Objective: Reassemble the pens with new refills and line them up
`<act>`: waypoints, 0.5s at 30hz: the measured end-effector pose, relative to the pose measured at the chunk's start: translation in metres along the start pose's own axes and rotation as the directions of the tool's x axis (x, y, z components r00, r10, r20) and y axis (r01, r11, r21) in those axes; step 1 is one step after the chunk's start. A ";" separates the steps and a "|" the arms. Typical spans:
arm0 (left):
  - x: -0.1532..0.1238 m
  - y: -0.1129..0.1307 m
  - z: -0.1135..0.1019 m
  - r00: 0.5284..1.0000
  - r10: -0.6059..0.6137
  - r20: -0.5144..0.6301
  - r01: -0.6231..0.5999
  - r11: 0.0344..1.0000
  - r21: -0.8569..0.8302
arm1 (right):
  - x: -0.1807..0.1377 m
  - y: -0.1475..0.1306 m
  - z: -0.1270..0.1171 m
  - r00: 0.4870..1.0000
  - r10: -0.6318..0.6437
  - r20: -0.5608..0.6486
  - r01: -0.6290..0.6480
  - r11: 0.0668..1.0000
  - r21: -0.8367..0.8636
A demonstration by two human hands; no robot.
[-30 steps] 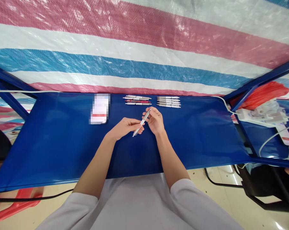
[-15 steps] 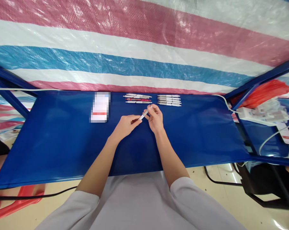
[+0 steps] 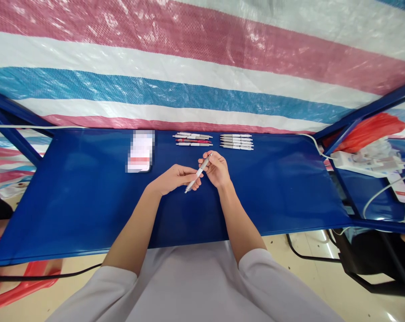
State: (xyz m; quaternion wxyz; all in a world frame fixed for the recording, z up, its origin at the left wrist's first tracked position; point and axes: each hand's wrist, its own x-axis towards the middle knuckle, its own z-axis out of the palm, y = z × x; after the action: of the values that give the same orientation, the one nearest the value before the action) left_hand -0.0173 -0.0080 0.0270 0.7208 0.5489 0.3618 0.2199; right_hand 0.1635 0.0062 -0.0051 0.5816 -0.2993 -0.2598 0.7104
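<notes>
Both my hands meet over the middle of the blue table (image 3: 88, 201), holding one white pen (image 3: 198, 172) at a slant. My left hand (image 3: 175, 178) pinches its lower part near the tip. My right hand (image 3: 216, 169) grips its upper end with curled fingers. Behind my hands, by the far edge, lie two rows of pens: a left group (image 3: 193, 139) with white and red ones, and a right group (image 3: 236, 141) of white ones.
A small white card with a red band (image 3: 140, 152) lies at the far left of the pens. A striped tarp hangs behind the table. To the right, a white power strip (image 3: 352, 162), cables and a red bag (image 3: 366, 132) sit on a neighbouring table.
Half a second ago the pen looked short between my close-set hands; now its full length shows again, its tip pointing down-left below my left fingers.
</notes>
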 end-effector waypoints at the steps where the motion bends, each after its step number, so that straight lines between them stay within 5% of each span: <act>1: 0.000 0.000 0.000 1.000 0.005 0.005 -0.005 1.000 0.016 | 0.000 0.001 -0.001 1.000 -0.001 -0.007 0.002 1.000 0.005; 10: 0.010 -0.007 0.002 0.967 0.150 -0.208 -0.076 0.942 0.326 | 0.003 0.006 -0.002 0.980 -0.118 -0.161 0.116 0.993 -0.022; 15: 0.014 -0.008 0.008 0.930 0.208 -0.304 -0.094 0.932 0.349 | 0.005 0.007 -0.001 0.961 -0.161 -0.224 0.158 0.987 -0.033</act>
State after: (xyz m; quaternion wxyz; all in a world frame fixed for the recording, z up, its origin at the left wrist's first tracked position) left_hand -0.0027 -0.0056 0.0171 0.5274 0.6421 0.4671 0.3023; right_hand 0.1588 0.0094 -0.0116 0.6604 -0.3604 -0.2204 0.6208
